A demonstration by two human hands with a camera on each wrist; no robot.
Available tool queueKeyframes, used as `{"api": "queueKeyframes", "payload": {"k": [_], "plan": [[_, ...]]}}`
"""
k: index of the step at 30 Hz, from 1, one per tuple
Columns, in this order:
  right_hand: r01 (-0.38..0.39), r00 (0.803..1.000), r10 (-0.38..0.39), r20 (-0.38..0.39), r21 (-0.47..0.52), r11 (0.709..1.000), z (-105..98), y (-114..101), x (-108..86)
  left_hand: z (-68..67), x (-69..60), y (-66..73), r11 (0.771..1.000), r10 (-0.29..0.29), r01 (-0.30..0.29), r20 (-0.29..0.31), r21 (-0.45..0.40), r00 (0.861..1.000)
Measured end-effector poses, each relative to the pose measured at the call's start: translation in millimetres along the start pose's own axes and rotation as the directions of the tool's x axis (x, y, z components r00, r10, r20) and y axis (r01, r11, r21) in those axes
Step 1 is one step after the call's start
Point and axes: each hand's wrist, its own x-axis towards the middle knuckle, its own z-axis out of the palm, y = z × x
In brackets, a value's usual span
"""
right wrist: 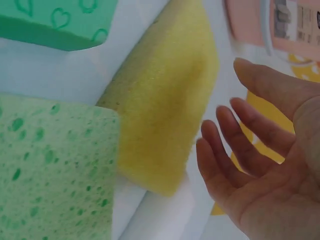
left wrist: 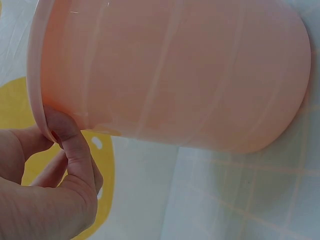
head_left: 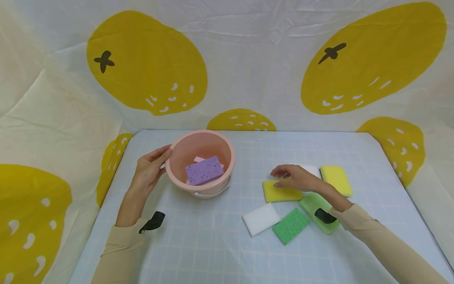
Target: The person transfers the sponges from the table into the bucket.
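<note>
A pink bucket point(head_left: 172, 173) with a white handle stands at the left of the table. My left hand point(head_left: 150, 167) pinches its rim, thumb over the edge and fingers beneath the lip, as the left wrist view shows. Inside the bucket lies a purple sponge point(head_left: 205, 170) over something pale pink, mostly hidden. My right hand point(head_left: 299, 179) hovers over a yellow sponge point(head_left: 281, 194), its fingers loosely bent and apart from the sponge in the right wrist view. Close by that hand are a light green sponge point(head_left: 312, 203) and a partly hidden white sponge point(head_left: 311, 170).
Nearer the front lie a white sponge point(head_left: 261, 219) and a green sponge point(head_left: 291, 226) with embossed hearts. Another yellow sponge point(head_left: 336, 180) rests at the right. Behind the pale blue checked table point(head_left: 198, 244) hangs a white cloth point(head_left: 248, 71) with yellow fruit prints.
</note>
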Motion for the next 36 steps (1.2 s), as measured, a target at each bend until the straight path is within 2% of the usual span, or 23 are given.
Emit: {"api": "queueKeyframes", "payload": {"k": [10, 17, 24, 36], "plan": [[-0.009, 0.999, 0.011, 0.031, -0.081, 0.997, 4, 4, -5.6, 1.9, -1.0, 1.4, 1.000, -0.007, 0.007, -0.002, 0.022, 1.000], [0.053, 0.995, -0.040, 0.088, -0.140, 0.989, 3, 1, -5.1, 3.6, -0.3, 0.8, 1.000, 0.001, -0.001, 0.000, 0.025, 1.000], [0.101, 0.990, -0.085, 0.114, -0.143, 0.985, -7, -10, -3.2, 3.8, 0.1, 1.0, 0.999, 0.002, -0.002, -0.009, 0.042, 1.000], [0.068, 0.992, -0.053, 0.118, -0.127, 0.990, -28, -31, -4.0, 2.2, -1.0, 0.6, 0.999, -0.003, 0.004, -0.015, 0.032, 1.000]]}}
